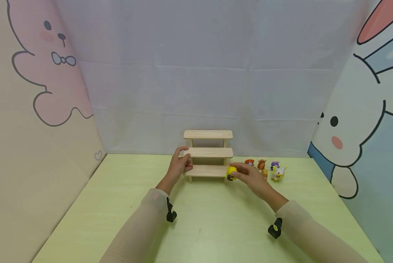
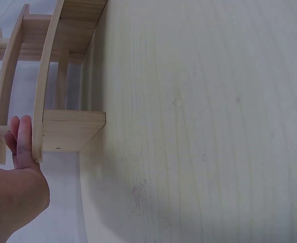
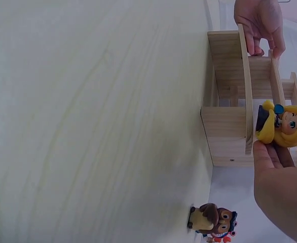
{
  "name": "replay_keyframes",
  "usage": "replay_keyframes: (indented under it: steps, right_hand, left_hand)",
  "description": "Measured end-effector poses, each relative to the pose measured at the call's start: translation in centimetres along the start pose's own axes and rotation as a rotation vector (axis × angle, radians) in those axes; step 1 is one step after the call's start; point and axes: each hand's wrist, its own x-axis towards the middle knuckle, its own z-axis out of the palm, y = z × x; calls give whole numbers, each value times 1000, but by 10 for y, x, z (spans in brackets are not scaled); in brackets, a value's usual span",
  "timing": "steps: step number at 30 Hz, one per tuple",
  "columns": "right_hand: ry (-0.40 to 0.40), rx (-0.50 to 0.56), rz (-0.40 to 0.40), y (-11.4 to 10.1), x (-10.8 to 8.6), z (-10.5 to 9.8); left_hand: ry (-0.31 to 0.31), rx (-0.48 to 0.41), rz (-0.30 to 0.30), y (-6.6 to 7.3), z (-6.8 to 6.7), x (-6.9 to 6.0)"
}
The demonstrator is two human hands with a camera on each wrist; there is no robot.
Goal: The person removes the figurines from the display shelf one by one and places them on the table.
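Observation:
A three-tier wooden display shelf (image 1: 210, 152) stands against the back wall. My left hand (image 1: 179, 164) grips its left end at the middle tier; in the left wrist view, fingers (image 2: 25, 139) of that hand reach between the lower and middle tiers. At the right end of the lowest tier, my right hand (image 1: 252, 179) pinches a yellow-haired figurine (image 1: 231, 173) between thumb and fingers. The right wrist view shows this figurine (image 3: 283, 124) beside the lowest board, its dark base towards that board. Whether the base touches the board, I cannot tell.
Several small figurines stand right of the shelf, among them a white-and-yellow one (image 1: 277, 173), a purple one (image 1: 274, 165) and a red-haired one (image 1: 249, 162). A brown owl-like figurine (image 3: 214, 220) shows low in the right wrist view. White cloth (image 1: 209, 73) hangs behind.

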Motion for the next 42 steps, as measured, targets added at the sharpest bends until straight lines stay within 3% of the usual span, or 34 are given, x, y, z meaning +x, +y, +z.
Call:
replay_keyframes:
  steps: [22, 35, 42]
  right_hand:
    - [30, -114, 41, 26, -34, -38]
    - [-10, -64, 34, 39, -43, -46]
    - [-22, -49, 78, 43, -47, -48]
  left_hand:
    - [-6, -8, 13, 1, 1, -2]
    - [-15, -5, 20, 0, 0, -2]
    - [-7, 0, 15, 1, 1, -2]
